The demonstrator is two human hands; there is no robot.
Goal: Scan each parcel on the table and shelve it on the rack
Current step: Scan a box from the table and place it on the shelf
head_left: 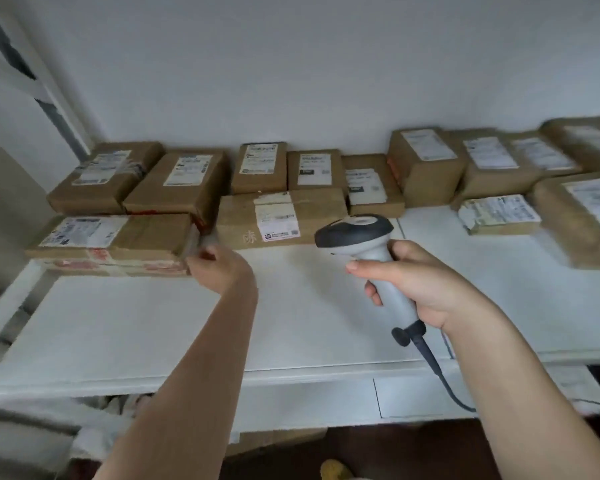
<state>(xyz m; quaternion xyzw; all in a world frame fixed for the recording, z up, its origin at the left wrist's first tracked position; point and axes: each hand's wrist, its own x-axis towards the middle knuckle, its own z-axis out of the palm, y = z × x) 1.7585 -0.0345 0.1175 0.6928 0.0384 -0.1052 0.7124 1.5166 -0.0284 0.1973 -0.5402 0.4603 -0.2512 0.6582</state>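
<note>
Reaching for the front-left parcel (111, 244), the left hand (219, 268) touches its right end; blur hides whether the fingers grip it. The right hand (420, 282) grasps the scanner (361, 237), which is aimed toward the parcels on the table (153, 327). Scanning seems in hand; next, line up the scanner with the parcel's label (84, 231).

Faint printed character "赤" on middle brown parcel (281, 216), shipping labels unreadable

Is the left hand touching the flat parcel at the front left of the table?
Cannot tell. In the head view the left hand is at the right end of the flat parcel, but motion blur hides whether the fingers meet the cardboard.
</note>
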